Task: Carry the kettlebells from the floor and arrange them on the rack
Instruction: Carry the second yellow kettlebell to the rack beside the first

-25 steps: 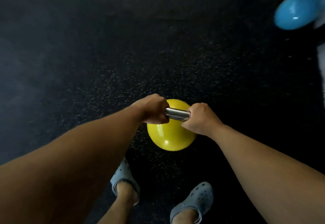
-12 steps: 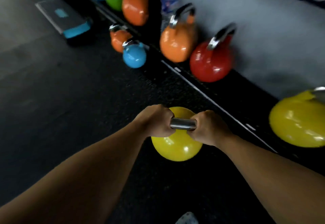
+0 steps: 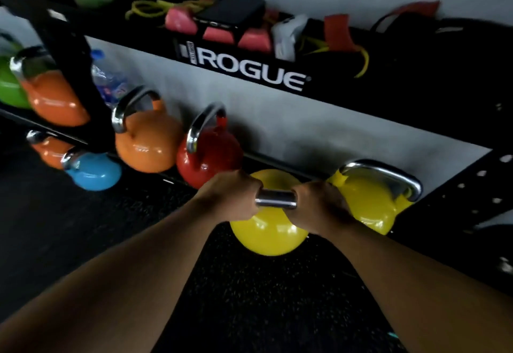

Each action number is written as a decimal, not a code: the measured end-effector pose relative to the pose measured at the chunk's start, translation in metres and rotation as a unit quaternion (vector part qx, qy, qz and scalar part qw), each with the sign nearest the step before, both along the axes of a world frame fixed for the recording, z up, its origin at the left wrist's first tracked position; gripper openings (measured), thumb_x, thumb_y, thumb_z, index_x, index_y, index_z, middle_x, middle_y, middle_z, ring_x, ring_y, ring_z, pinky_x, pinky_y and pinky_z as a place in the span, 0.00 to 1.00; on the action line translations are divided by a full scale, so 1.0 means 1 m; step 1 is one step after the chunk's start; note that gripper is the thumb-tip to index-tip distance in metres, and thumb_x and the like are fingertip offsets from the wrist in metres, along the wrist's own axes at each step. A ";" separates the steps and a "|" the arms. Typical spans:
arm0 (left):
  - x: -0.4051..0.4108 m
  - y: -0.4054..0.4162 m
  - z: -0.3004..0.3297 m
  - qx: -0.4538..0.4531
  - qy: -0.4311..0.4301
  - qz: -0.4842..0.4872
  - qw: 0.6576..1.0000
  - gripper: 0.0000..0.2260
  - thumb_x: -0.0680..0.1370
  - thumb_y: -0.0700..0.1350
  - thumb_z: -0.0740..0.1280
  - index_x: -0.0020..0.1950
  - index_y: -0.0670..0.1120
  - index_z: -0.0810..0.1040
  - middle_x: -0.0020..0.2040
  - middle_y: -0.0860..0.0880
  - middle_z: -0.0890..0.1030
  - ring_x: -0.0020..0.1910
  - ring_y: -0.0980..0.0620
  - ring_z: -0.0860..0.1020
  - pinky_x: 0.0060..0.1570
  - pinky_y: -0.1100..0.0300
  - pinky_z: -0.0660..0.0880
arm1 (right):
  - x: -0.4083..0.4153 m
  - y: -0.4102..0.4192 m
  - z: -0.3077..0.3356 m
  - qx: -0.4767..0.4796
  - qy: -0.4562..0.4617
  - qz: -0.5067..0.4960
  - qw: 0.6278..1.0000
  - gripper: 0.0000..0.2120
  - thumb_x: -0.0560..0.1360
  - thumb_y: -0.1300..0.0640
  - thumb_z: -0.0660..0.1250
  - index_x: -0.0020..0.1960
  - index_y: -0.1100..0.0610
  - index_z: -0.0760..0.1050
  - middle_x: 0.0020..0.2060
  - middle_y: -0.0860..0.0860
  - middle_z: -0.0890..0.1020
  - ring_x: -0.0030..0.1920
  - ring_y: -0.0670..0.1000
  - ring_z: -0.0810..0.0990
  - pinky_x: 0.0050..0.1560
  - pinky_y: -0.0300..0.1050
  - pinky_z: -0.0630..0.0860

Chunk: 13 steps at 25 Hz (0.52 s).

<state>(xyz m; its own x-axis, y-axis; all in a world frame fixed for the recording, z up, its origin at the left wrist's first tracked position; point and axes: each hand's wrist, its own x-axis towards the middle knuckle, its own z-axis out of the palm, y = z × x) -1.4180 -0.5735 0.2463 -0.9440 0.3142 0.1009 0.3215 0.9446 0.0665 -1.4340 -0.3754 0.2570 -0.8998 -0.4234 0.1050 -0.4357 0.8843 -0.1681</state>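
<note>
Both hands grip the steel handle of a yellow kettlebell (image 3: 268,237), my left hand (image 3: 231,198) on its left end and my right hand (image 3: 319,205) on its right end. It hangs just above the black floor, in front of the low shelf of the black rack (image 3: 277,75). On that shelf stand a second yellow kettlebell (image 3: 372,203) to the right, touching or nearly touching mine, and a red kettlebell (image 3: 211,155) and an orange kettlebell (image 3: 147,147) to the left.
A blue kettlebell (image 3: 93,172) and a small orange kettlebell (image 3: 48,150) sit on the floor at left. Farther left on the rack are another orange kettlebell (image 3: 54,100) and a green one (image 3: 9,83). A phone (image 3: 230,11), bands and straps lie on the upper shelf.
I have carried the yellow kettlebell closer to the rack. The view has swung up and right, and the bell now hangs between the red one and the second yellow one.
</note>
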 end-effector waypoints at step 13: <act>-0.152 0.015 -0.031 0.018 -0.026 -0.068 0.997 0.11 0.71 0.49 0.67 0.50 0.46 0.82 0.45 0.41 0.85 0.46 0.38 0.83 0.40 0.51 0.77 | -0.104 0.007 -0.036 -0.074 -0.051 -0.146 0.985 0.14 0.68 0.56 0.70 0.54 0.54 0.80 0.48 0.59 0.85 0.50 0.64 0.82 0.46 0.52 0.80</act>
